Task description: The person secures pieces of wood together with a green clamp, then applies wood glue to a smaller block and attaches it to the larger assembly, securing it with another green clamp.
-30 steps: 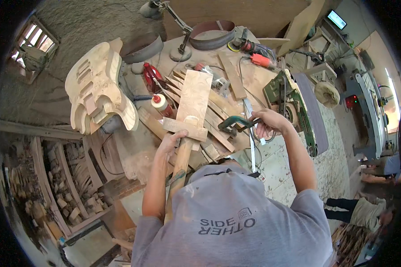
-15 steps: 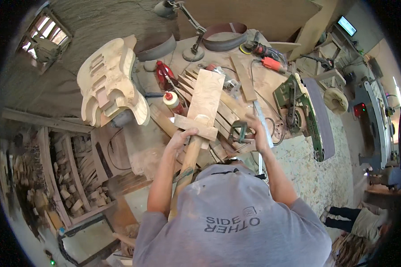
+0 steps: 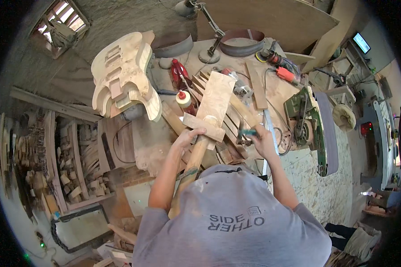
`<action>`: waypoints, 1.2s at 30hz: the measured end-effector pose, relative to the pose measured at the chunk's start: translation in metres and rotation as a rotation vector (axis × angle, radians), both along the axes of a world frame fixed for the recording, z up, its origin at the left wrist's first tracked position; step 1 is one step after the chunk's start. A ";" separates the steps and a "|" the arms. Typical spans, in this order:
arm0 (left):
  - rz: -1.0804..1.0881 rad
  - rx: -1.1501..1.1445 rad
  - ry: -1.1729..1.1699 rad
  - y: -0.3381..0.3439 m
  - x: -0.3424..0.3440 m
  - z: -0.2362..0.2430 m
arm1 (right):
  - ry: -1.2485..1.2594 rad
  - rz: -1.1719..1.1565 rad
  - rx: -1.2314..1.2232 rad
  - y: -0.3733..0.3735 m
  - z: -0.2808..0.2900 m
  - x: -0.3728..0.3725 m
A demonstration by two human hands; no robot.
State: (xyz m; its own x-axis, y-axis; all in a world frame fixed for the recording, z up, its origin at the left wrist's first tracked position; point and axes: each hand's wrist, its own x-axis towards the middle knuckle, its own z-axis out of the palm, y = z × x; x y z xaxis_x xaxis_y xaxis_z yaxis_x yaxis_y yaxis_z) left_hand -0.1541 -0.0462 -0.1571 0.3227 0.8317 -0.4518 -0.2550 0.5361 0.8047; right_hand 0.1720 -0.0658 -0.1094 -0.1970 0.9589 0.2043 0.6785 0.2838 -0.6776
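Note:
A broad flat wooden board slants away from me over the workbench. A short wooden strip lies across its near end, where a long narrow wooden piece meets it and runs back toward my body. My left hand is closed at this joint, thumb pressed on the strip and fingers hidden underneath. To the right, my right hand grips a small green C-clamp, held apart from the joint and partly blurred.
A stack of guitar bodies stands at the left. Around the boards are a glue bottle, a red tool, a lamp, sanding belts and an orange-and-black power tool. A green belt sander stands right.
The whole view has shifted, so the bench appears further right and lower. My right hand has turned the C-clamp, whose frame now shows edge-on. My left hand keeps its hold.

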 end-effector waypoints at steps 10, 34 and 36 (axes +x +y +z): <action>-0.054 -0.015 0.004 0.000 0.010 0.013 | 0.074 0.162 -0.013 0.038 0.038 -0.040; -0.007 -0.076 0.107 -0.005 0.004 0.018 | 0.391 -0.185 -0.138 0.028 0.005 -0.045; -0.019 -0.055 0.089 -0.003 0.006 0.025 | 0.788 -0.366 -0.299 0.024 -0.032 -0.023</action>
